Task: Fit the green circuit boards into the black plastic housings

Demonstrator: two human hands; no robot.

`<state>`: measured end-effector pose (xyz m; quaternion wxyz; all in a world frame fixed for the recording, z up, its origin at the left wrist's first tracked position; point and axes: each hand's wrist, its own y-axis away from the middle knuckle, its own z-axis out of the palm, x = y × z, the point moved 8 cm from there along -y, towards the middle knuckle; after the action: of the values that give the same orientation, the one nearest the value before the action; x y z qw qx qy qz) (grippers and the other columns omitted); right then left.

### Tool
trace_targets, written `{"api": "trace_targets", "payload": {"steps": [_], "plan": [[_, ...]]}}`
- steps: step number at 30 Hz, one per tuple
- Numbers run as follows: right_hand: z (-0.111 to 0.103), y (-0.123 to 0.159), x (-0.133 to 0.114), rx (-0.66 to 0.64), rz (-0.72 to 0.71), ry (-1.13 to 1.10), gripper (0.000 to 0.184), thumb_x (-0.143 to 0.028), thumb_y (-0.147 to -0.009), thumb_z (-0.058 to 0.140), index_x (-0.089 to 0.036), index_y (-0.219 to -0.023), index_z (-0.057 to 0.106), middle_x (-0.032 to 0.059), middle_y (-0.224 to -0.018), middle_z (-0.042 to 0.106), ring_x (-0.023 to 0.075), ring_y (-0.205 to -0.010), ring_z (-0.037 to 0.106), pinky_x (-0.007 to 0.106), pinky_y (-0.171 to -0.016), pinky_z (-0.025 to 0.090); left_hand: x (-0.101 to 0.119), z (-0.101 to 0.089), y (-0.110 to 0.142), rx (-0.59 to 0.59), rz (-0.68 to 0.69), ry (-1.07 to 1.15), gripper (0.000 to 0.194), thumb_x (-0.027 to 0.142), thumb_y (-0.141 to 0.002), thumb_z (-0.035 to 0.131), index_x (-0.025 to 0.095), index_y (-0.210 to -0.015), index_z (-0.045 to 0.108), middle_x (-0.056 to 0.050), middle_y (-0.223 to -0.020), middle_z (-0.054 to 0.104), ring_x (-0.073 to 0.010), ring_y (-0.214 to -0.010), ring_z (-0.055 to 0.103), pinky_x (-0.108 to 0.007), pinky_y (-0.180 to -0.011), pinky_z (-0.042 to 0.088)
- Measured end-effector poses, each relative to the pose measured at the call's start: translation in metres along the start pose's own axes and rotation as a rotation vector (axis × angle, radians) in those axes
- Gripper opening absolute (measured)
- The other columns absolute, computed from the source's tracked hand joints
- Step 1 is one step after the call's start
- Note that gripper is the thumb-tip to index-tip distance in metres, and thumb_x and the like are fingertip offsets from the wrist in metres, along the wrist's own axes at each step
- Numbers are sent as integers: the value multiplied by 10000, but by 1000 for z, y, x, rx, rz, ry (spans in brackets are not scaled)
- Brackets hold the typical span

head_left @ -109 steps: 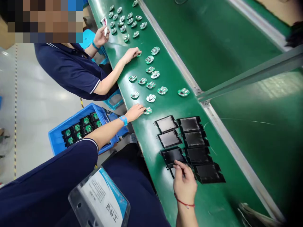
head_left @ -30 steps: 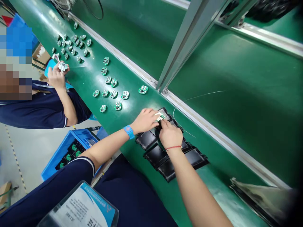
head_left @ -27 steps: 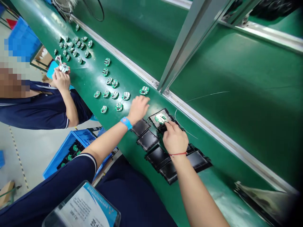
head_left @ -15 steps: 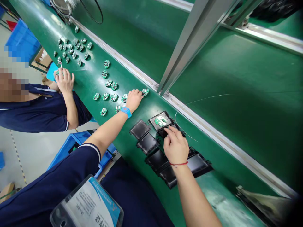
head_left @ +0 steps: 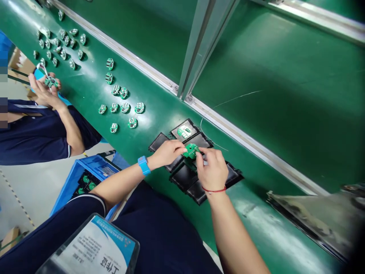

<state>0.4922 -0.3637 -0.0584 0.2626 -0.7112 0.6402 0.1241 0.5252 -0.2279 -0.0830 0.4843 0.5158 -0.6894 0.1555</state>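
Between my two hands is a round green circuit board point(head_left: 191, 151), held by its edges above the black plastic cases. My left hand point(head_left: 168, 153), with a blue band at the wrist, pinches its left edge. On the opposite edge are the thumb and fingers of my right hand point(head_left: 211, 167), which has a red cord at the wrist. Under and around the hands lie several open black cases point(head_left: 185, 176). Another green board point(head_left: 184, 131) rests in the case tray point(head_left: 176, 125) just beyond. The hands partly cover the cases below.
Several small round boards point(head_left: 124, 107) are spread over the green bench point(head_left: 159, 102) to the left. A co-worker's hands point(head_left: 45, 91) hold another board. A metal post point(head_left: 196, 49) and rail point(head_left: 142, 64) run behind. A blue bin point(head_left: 71, 179) with boards stands below the bench edge.
My left hand has come back from the scattered boards to the cases. A green board is now held between both hands. The view has shifted, and the co-worker's hands have turned.
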Motion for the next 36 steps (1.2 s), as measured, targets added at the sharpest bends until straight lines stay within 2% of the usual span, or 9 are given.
{"api": "trace_targets", "payload": {"steps": [4,8,10,13,16,20,24,31,36], "plan": [[3,20,28,-48,77,18,198,-307,-880,504,-168,-918,640,60,-858,627,158,-773,547,276,-757,443,-4,26,1,-63,-52,-97,205,278,-920,497,151,-862,647,-41,-866,664,-149,-819,598,-255,-778,453],[16,14,47,-98,158,144,267,-338,-883,468,-155,-898,661,96,-856,624,205,-811,499,328,-765,409,-8,16,5,108,-66,-388,223,331,-920,488,142,-935,604,-68,-948,632,-196,-908,552,-329,-849,438],[26,3,51,-145,177,198,297,-345,-883,451,-151,-912,674,115,-879,621,225,-834,479,347,-759,387,-5,13,6,135,-16,-531,225,326,-926,471,146,-972,598,-77,-1002,617,-216,-970,521,-358,-883,421],[41,-12,53,-216,199,250,322,-340,-884,433,-152,-941,688,129,-921,615,244,-863,463,360,-747,356,3,21,4,74,118,-688,258,319,-924,469,154,-1076,596,-89,-1141,599,-249,-1106,467,-393,-936,389],[50,-17,56,-269,223,276,334,-332,-885,421,-154,-954,695,135,-942,611,254,-882,455,361,-733,334,8,42,0,-31,253,-787,332,333,-926,459,151,-1175,582,-96,-1296,548,-273,-1245,389,-416,-1007,337],[53,-16,59,-305,238,301,346,-330,-887,408,-156,-969,696,140,-954,601,262,-903,445,368,-735,318,4,65,-7,-101,308,-897,519,444,-911,456,133,-1324,495,-113,-1436,431,-321,-1334,315,-466,-1064,273],[54,-15,58,-308,235,305,325,-324,-878,423,-154,-944,692,138,-945,595,263,-909,436,377,-736,313,0,70,-10,-94,293,-938,607,512,-905,423,119,-1366,456,-117,-1476,373,-355,-1369,265,-509,-1093,218],[54,-19,58,-258,189,263,278,-289,-855,455,-148,-847,694,135,-861,602,260,-864,436,380,-703,298,2,67,-12,-101,270,-858,562,478,-901,453,125,-1336,494,-118,-1447,418,-357,-1339,310,-519,-1083,227],[41,-1,52,-200,136,230,337,-229,-878,401,-181,-1104,646,115,-1031,643,239,-884,446,375,-722,288,5,67,-13,-91,255,-853,543,466,-897,467,123,-1315,511,-112,-1441,427,-368,-1321,326,-532,-1092,204]]}}
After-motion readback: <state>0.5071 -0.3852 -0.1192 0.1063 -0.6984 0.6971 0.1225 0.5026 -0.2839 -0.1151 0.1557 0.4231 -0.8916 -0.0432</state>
